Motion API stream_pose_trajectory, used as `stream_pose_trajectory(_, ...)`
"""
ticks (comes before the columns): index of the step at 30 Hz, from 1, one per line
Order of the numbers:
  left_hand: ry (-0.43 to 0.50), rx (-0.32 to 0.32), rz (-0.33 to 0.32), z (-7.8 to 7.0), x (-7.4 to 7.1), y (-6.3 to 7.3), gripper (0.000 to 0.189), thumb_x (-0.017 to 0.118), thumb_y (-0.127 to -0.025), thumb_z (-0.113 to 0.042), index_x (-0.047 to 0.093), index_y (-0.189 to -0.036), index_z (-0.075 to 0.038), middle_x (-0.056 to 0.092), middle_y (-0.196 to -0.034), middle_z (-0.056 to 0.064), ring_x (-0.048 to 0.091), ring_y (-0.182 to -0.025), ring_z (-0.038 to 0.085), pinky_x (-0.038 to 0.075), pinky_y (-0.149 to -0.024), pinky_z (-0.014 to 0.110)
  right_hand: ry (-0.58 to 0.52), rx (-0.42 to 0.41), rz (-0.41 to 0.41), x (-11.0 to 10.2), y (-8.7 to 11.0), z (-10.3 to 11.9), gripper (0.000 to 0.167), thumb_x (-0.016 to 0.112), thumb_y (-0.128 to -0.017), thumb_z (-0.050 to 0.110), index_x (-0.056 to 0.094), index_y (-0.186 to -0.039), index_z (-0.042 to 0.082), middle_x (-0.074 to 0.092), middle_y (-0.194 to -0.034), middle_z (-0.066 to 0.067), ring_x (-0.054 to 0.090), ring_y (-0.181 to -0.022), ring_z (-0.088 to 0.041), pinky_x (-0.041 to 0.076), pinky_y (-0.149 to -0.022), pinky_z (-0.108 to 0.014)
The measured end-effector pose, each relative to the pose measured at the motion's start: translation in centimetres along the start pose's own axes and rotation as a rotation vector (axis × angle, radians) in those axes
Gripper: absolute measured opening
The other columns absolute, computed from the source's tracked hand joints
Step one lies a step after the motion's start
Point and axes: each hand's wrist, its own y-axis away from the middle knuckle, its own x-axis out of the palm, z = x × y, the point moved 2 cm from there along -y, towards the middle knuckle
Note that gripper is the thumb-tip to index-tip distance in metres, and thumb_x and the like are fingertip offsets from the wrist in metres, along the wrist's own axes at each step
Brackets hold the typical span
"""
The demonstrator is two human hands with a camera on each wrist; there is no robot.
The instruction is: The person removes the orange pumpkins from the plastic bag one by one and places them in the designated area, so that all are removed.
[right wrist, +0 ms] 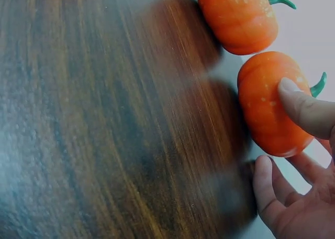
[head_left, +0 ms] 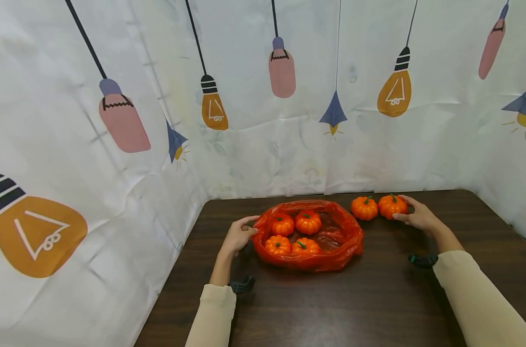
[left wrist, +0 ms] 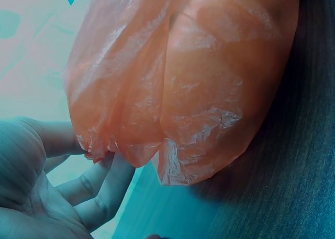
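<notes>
A red plastic bag point(head_left: 308, 262) lies with its mouth spread wide, holding several small orange pumpkins with green stems, among them a front one point(head_left: 278, 245) and a back one point(head_left: 308, 222). My left hand point(head_left: 238, 236) pinches the bag's left rim, and the left wrist view shows the gathered film point(left wrist: 172, 118) at its fingertips. To the bag's right, two more pumpkins sit side by side at the back of the table. My right hand point(head_left: 422, 218) grips the right pumpkin point(head_left: 392, 206), thumb point(right wrist: 301, 105) across its side, fingers partly hidden behind. Its neighbour point(head_left: 364, 208) stands close against it.
The dark wooden table point(head_left: 332, 308) ends at the back against a white curtain point(head_left: 263, 159) printed with lamps and bulbs. The same sheeting hangs along the left side. A dark wrist device point(head_left: 242, 285) is on the left wrist, another point(head_left: 422, 261) on the right.
</notes>
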Motion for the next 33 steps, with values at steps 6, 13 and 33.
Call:
stream_pose_trajectory(6, 0.011, -0.005, 0.001, -0.3, 0.1, 0.1, 0.040, 0.066, -0.096, -0.003, 0.067, -0.135, -0.011, 0.071, -0.083, 0.013, 0.063, -0.067, 0.014, 0.057, -0.071, 0.039, 0.027, -0.017, 0.007, 0.2, 0.0, 0.0, 0.090, 0.064, -0.102, 0.033, 0.007, -0.163, -0.001, 0.005, -0.160, -0.045, 0.035, -0.137, -0.061, 0.053, -0.098, -0.054)
stream_pose_trajectory(13, 0.008, -0.027, 0.034, -1.1, 0.0, 0.5, 0.043, 0.064, -0.097, -0.001, 0.062, -0.140, -0.004, 0.071, -0.089, 0.021, 0.063, -0.068, 0.015, 0.052, -0.064, 0.029, 0.037, -0.007, 0.002, 0.2, 0.2, 0.2, 0.092, 0.064, -0.101, 0.036, 0.007, -0.163, -0.001, 0.008, -0.158, -0.046, 0.041, -0.132, -0.059, 0.053, -0.097, -0.055)
stream_pose_trajectory(33, 0.011, -0.021, 0.039, -4.2, -0.2, 2.7, 0.040, 0.063, -0.096, 0.003, 0.064, -0.136, -0.002, 0.071, -0.087, 0.021, 0.062, -0.068, 0.015, 0.051, -0.063, 0.027, -0.007, -0.023, -0.006, 0.3, 0.5, 0.2, 0.092, 0.065, -0.101, 0.032, 0.005, -0.163, -0.001, 0.013, -0.155, -0.047, 0.039, -0.134, -0.059, 0.055, -0.097, -0.052)
